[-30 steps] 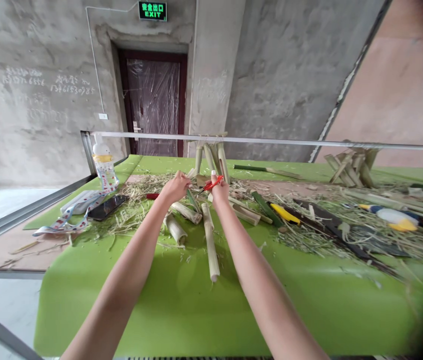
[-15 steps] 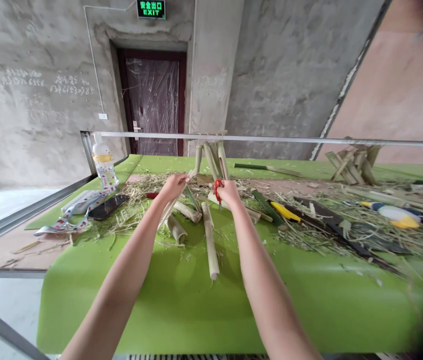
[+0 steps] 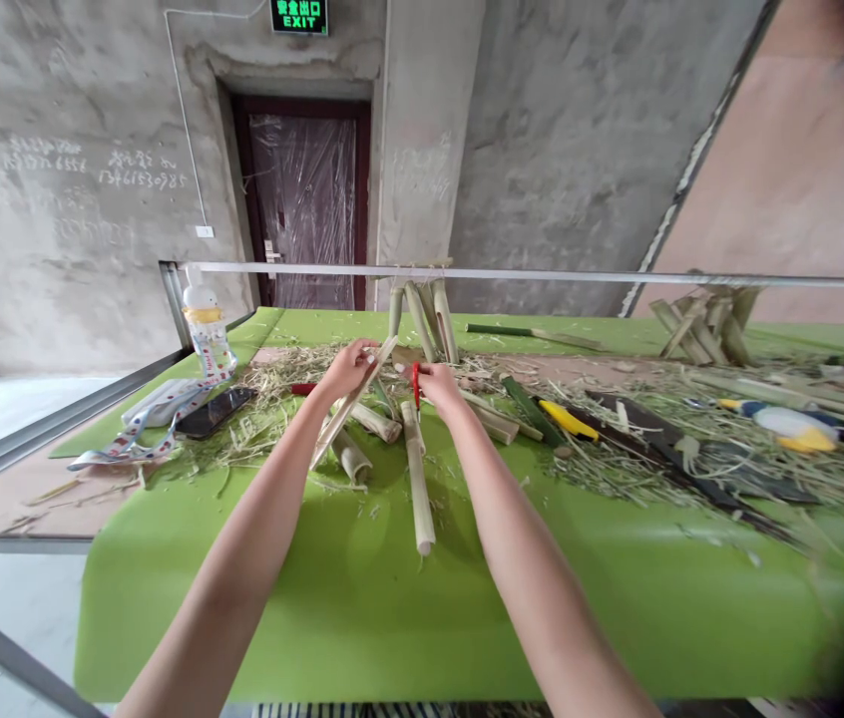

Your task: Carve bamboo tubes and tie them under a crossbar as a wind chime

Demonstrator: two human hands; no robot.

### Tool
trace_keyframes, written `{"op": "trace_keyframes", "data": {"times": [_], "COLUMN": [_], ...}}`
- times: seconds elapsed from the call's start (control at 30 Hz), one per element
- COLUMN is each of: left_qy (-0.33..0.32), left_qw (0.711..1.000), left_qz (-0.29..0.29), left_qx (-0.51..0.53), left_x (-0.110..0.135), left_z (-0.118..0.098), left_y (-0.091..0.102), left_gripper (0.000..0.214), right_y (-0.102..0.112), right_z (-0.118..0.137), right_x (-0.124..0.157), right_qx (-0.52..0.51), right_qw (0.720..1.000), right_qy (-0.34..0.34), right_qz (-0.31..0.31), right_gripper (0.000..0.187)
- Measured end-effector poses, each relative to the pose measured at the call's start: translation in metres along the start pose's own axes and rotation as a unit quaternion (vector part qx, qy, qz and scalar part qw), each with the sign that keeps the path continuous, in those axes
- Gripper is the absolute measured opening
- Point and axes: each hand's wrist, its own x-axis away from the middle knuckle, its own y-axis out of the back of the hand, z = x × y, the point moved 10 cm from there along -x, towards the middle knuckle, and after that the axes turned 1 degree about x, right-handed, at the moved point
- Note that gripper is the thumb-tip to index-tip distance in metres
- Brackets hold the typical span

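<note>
My left hand (image 3: 349, 369) is closed around a pale split bamboo strip (image 3: 353, 399), which slants from lower left to upper right. Across from it, my right hand (image 3: 440, 383) grips small red-handled scissors (image 3: 416, 383), their tips pointing down. A small gap separates the scissors from the strip. Below my right hand, a peeled bamboo stick (image 3: 420, 489) lies lengthwise on the green mat (image 3: 332, 608). Short bamboo tubes (image 3: 352, 457) rest under the strip. Behind both hands, several bamboo tubes (image 3: 422, 319) hang from a thin stick by strings.
At left are a water bottle (image 3: 207, 334) with a strap and a dark phone (image 3: 215, 413). A yellow-handled tool (image 3: 569, 420), a dark blade (image 3: 638, 424) and bamboo shavings (image 3: 609, 479) lie at right. Another bamboo bundle (image 3: 713, 329) stands at the far right.
My right hand has moved left with the scissors, which have turned more edge-on. The bamboo strip in my left hand has turned and now shows longer and broader above my fingers.
</note>
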Motion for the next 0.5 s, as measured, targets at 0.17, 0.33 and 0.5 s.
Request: {"op": "trace_keyframes", "data": {"times": [0.17, 0.33, 0.5], "left_qy": [-0.051, -0.052, -0.058], "left_qw": [0.998, 0.996, 0.995], "left_qz": [-0.006, -0.033, -0.047], "left_qx": [0.024, 0.064, 0.064], "left_x": [0.002, 0.006, 0.009], "left_z": [-0.020, -0.030, -0.038], "left_y": [-0.004, 0.001, 0.008], "left_gripper": [0.038, 0.040, 0.042], "right_y": [-0.031, -0.035, -0.029], "right_z": [0.009, 0.009, 0.010], "right_x": [0.006, 0.010, 0.009], "right_qx": [-0.068, -0.216, -0.233], "right_qw": [0.996, 0.974, 0.971], "right_qy": [-0.002, -0.041, -0.040], "right_qz": [0.062, 0.057, 0.029], "right_gripper": [0.019, 0.021, 0.023]}}
